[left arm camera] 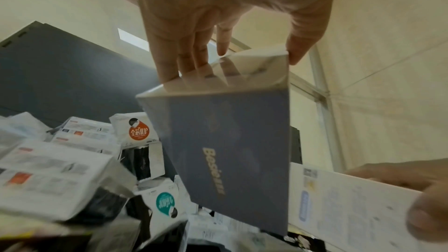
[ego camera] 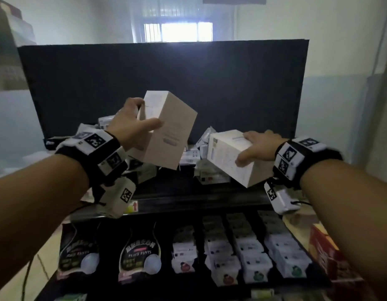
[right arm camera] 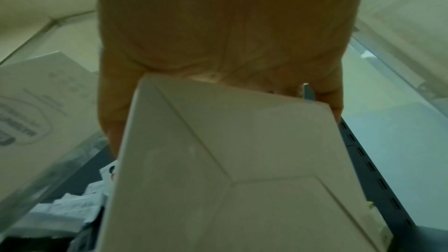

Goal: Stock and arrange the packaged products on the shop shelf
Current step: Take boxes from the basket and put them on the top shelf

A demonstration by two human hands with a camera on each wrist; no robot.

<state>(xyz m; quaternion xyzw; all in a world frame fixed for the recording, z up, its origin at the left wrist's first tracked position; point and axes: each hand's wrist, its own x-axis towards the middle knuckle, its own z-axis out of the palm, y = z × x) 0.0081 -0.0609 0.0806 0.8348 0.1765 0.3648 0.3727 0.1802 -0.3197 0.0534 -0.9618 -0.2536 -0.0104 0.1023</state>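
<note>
From the head view, the left hand point(ego camera: 131, 124) grips a tall pale box point(ego camera: 164, 131), thumb on the near face and fingers wrapped round the far edge, holding it tilted in the air above the upper shelf point(ego camera: 199, 192). The right hand point(ego camera: 259, 146) clamps a second white box point(ego camera: 229, 157) from above, thumb on the side toward the person, fingers over the top. Beneath and beyond both hands lies a loose heap of small packets point(ego camera: 194, 153) against the dark back panel point(ego camera: 162, 68). Below the wrists, a lower shelf point(ego camera: 188, 287) carries tidy rows of packs. Behind the panel is a pale wall and a barred window point(ego camera: 177, 31).

In the left wrist view, the fingers point(left arm camera: 169, 60) and thumb pinch the box's top end; its blue face point(left arm camera: 230, 150) hangs down over the packets point(left arm camera: 60, 170) to the left of the hand. A film wrap glints on it, so I'd judge it slippery, stiff-walled and fairly light. Holding across the broad faces would seem safer than by the end.

In the right wrist view, the palm point(right arm camera: 218, 35) presses against the end of the white carton point(right arm camera: 230, 160), fingers curled down each side. It looks rigid with crisp corners that could dent if dropped. The slotted shelf upright point(right arm camera: 378, 179) runs to the right of the hand.
</note>
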